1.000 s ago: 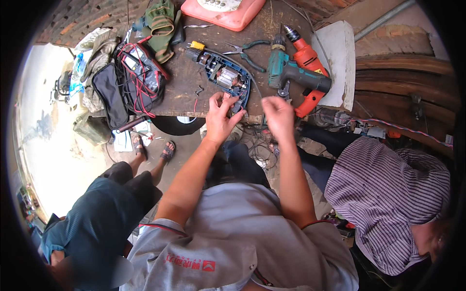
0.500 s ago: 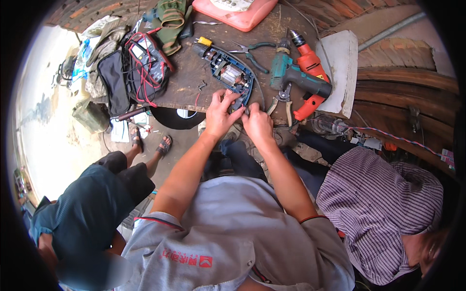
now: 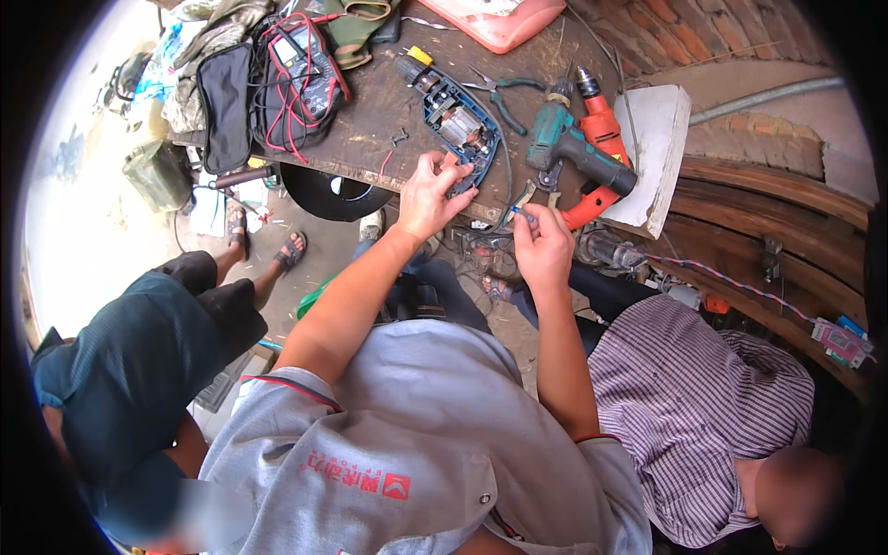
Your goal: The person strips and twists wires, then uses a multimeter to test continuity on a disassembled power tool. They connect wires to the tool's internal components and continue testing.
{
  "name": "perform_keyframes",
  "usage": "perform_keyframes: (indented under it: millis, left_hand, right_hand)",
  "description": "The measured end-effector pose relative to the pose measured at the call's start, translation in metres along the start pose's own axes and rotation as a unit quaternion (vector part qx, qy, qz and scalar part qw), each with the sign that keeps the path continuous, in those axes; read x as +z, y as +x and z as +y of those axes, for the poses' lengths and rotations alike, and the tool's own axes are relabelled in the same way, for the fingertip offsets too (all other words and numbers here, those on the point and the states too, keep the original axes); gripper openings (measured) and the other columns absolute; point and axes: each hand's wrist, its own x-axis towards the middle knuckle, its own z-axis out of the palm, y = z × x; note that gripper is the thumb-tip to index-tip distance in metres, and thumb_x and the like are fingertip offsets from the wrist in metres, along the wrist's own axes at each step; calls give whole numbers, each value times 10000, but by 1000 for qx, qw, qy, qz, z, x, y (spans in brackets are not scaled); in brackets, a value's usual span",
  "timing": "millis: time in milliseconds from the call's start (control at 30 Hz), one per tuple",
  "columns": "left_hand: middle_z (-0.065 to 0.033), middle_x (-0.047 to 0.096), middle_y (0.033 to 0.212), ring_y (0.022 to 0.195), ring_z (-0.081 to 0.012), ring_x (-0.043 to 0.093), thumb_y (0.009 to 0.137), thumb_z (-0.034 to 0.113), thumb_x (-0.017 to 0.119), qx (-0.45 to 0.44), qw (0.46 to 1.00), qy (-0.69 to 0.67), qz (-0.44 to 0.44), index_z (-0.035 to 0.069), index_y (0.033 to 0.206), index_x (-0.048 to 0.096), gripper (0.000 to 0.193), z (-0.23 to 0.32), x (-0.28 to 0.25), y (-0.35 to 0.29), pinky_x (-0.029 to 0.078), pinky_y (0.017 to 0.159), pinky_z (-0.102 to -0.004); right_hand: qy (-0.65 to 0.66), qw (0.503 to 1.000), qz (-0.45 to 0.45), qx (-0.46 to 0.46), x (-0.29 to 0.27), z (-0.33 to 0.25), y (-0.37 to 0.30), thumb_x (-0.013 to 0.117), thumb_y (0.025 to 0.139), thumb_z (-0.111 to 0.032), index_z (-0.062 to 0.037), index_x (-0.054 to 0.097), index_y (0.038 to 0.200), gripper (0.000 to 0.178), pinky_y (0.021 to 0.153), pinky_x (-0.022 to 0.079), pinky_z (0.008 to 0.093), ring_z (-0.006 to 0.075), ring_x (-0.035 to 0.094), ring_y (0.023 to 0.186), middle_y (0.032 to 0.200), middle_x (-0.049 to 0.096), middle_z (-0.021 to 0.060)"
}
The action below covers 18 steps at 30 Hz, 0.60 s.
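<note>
An opened electric drill (image 3: 460,127) lies on the dark workbench, its blue half-shell showing the motor and the chuck at the far end. My left hand (image 3: 429,196) is closed on the drill's near handle end, with thumb and fingers at its inner parts. Off the bench's front edge, my right hand (image 3: 546,242) pinches a small slim blue piece (image 3: 523,214); its exact kind is too small to tell. Just beyond that hand are wire strippers (image 3: 537,191) with pale handles. Green-handled pliers (image 3: 502,88) lie open to the right of the opened drill.
A teal cordless drill (image 3: 564,143) and an orange drill (image 3: 601,125) lie at the right by a white board (image 3: 662,157). A multimeter (image 3: 305,69) with red leads is at the left. Two people sit close by, one at each side (image 3: 139,356) (image 3: 684,398).
My right hand has drawn away from the opened drill, right and toward me, with the small blue piece now showing in its fingers. My left hand stays at the drill's handle end. The view has shifted.
</note>
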Motion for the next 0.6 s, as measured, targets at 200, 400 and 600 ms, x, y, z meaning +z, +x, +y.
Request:
perform_keyframes:
  millis: [200, 400, 600]
  left_hand:
    - [-133, 574, 1148, 903, -322, 670, 759, 301, 869, -22, 999, -32, -5, 249, 1146, 712, 421, -2, 1, -1, 564, 714, -430]
    - [-126, 564, 1126, 847, -295, 664, 762, 303, 876, 2, 1000, -23, 7, 241, 1164, 713, 438, -2, -1, 0, 558, 690, -408]
    - [-105, 567, 1107, 869, -298, 662, 764, 290, 874, 2, 1000, -31, 0, 248, 1161, 710, 432, -5, 0, -1, 558, 695, -411]
  right_hand:
    - [7, 998, -15, -64, -12, -41, 5, 723, 889, -46, 9, 683, 1027, 153, 600, 547, 350, 255, 685, 660, 879, 666, 133]
    - [-12, 995, -20, -102, 1, -42, 6, 722, 894, -51, 15, 682, 1016, 144, 596, 554, 355, 252, 700, 665, 890, 679, 137]
    - [-31, 995, -16, -91, 5, -48, 6, 725, 891, -54, 19, 679, 1014, 150, 596, 553, 362, 258, 702, 667, 859, 668, 137]
